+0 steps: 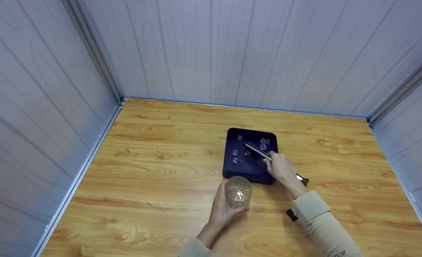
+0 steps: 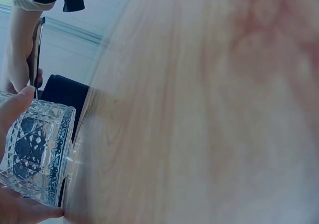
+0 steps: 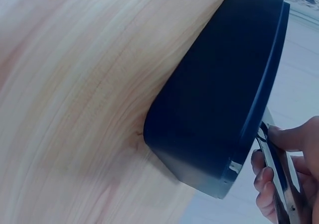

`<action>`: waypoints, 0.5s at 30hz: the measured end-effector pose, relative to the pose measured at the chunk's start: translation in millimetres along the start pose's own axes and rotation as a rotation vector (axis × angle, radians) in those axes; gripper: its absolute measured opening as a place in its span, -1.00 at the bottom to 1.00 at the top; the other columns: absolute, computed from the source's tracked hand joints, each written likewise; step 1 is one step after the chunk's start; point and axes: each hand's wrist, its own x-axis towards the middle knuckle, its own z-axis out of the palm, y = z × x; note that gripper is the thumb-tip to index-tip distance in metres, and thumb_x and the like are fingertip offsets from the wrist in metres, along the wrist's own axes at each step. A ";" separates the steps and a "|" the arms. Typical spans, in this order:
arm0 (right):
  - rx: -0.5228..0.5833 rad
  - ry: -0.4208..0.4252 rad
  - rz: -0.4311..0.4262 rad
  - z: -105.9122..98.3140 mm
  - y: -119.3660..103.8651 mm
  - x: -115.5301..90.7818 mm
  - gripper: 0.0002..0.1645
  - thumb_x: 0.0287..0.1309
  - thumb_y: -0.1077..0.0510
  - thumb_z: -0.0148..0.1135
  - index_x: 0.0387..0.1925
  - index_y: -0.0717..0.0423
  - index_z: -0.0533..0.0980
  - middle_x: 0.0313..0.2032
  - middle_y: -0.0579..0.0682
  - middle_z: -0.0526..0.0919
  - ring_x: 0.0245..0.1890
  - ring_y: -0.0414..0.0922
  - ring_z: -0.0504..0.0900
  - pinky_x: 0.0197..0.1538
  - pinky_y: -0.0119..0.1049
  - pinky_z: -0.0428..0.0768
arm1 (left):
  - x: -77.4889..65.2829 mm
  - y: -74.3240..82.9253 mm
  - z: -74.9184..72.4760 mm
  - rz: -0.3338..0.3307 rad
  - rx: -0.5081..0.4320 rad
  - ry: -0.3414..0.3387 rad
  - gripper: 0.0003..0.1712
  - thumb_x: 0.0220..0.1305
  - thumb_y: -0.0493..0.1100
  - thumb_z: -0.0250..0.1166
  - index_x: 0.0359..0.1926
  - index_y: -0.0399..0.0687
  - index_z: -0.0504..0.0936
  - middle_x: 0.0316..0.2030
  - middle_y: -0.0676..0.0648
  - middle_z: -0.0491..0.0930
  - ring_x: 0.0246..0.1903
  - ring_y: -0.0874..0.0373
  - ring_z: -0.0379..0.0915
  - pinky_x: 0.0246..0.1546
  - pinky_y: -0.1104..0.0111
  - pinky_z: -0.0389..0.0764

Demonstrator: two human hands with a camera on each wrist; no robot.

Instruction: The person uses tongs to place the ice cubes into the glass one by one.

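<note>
My left hand (image 1: 221, 211) grips a clear patterned glass tumbler (image 1: 238, 202), which stands at the near edge of a dark blue square box (image 1: 257, 178). Its cut-diamond surface shows up close in the left wrist view, where the tumbler (image 2: 35, 149) sits between thumb and fingers. In my right hand (image 1: 281, 168) are metal tongs (image 1: 258, 150), their tips reaching down inside the box. Several small clear cubes (image 1: 235, 152) lie scattered on the box floor, one cube (image 1: 247, 152) right by the tips. Whether the tongs hold it, I cannot tell.
Wood-grain tabletop (image 1: 154, 160) surrounds the box. Pale panelled walls (image 1: 211, 53) enclose the table at the back and on both sides. A small black device (image 1: 292, 215) sits by the right sleeve cuff.
</note>
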 end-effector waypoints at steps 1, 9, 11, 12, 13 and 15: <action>-0.003 0.010 -0.005 -1.4 0.2 -1.1 -0.77 -0.01 0.14 0.22 -0.45 0.26 0.47 -0.62 0.20 0.54 -0.61 0.14 0.52 -0.64 0.00 0.44 | 0.1 0.0 0.0 -0.003 -0.001 -0.001 0.15 -0.43 -0.06 0.54 0.21 -0.32 0.12 0.08 -0.11 0.33 0.08 0.02 0.26 0.11 0.20 0.31; 0.019 0.057 -0.040 -11.4 1.4 -11.6 -0.76 -0.02 0.14 0.24 -0.41 0.27 0.49 -0.63 0.16 0.54 -0.64 0.12 0.51 -0.65 -0.03 0.43 | 0.5 1.3 -0.3 -0.014 -0.013 -0.004 0.14 -0.44 -0.09 0.55 0.20 -0.31 0.12 0.06 -0.11 0.34 0.06 0.03 0.27 0.10 0.19 0.32; 0.022 0.069 -0.052 -13.6 1.0 -14.8 -0.77 -0.03 0.14 0.24 -0.42 0.27 0.49 -0.65 0.14 0.53 -0.66 0.10 0.50 -0.66 -0.05 0.43 | 0.6 1.7 -0.2 -0.015 -0.016 -0.006 0.15 -0.44 -0.09 0.55 0.21 -0.30 0.12 0.06 -0.10 0.33 0.06 0.03 0.27 0.10 0.19 0.32; 0.026 0.074 -0.057 -14.6 0.7 -16.2 -0.78 -0.04 0.15 0.25 -0.43 0.26 0.49 -0.66 0.13 0.52 -0.67 0.08 0.50 -0.67 -0.06 0.42 | 0.9 1.7 0.1 -0.015 -0.016 -0.006 0.15 -0.44 -0.09 0.54 0.21 -0.30 0.12 0.06 -0.10 0.33 0.06 0.03 0.27 0.10 0.19 0.32; 0.035 0.075 -0.062 -15.8 0.1 -17.6 -0.79 -0.04 0.16 0.25 -0.44 0.26 0.49 -0.68 0.11 0.51 -0.68 0.06 0.49 -0.67 -0.08 0.42 | 0.9 1.8 0.0 -0.015 -0.016 -0.006 0.15 -0.44 -0.09 0.54 0.21 -0.29 0.12 0.06 -0.10 0.33 0.06 0.03 0.27 0.10 0.19 0.32; 0.047 0.074 -0.073 -18.3 -0.7 -20.4 -0.81 -0.05 0.18 0.25 -0.46 0.26 0.47 -0.71 0.07 0.47 -0.71 0.00 0.45 -0.70 -0.12 0.39 | 1.1 1.7 0.1 -0.013 -0.019 -0.011 0.15 -0.42 -0.07 0.54 0.22 -0.28 0.11 0.07 -0.09 0.32 0.07 0.03 0.26 0.10 0.18 0.32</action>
